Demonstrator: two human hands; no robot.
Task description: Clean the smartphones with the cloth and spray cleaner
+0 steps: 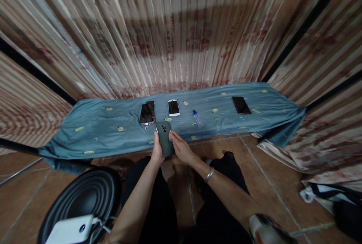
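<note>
My left hand (pixel 157 149) is closed around the left edge of a dark green phone (pixel 164 138), its back and round camera cluster facing up. At the phone's right edge, the bent fingers of my right hand (pixel 181 146) pinch a small pale cloth (pixel 170 135), mostly hidden by the fingers. Just beyond the left hand, dark phones (pixel 147 112) lie partly stacked on the blue cloth-covered bench (pixel 130 142). A white phone (pixel 174 107) with a dark screen lies behind the held one. To its right is a small clear bottle (pixel 198 119) with a blue cap.
Another dark phone (pixel 241 105) lies toward the bench's right end. Pleated curtains (pixel 175 36) and black frame poles (pixel 305 25) enclose the bench. At lower left, a white power bank (pixel 70 229) with a cable rests on a round black ridged stool (pixel 85 195).
</note>
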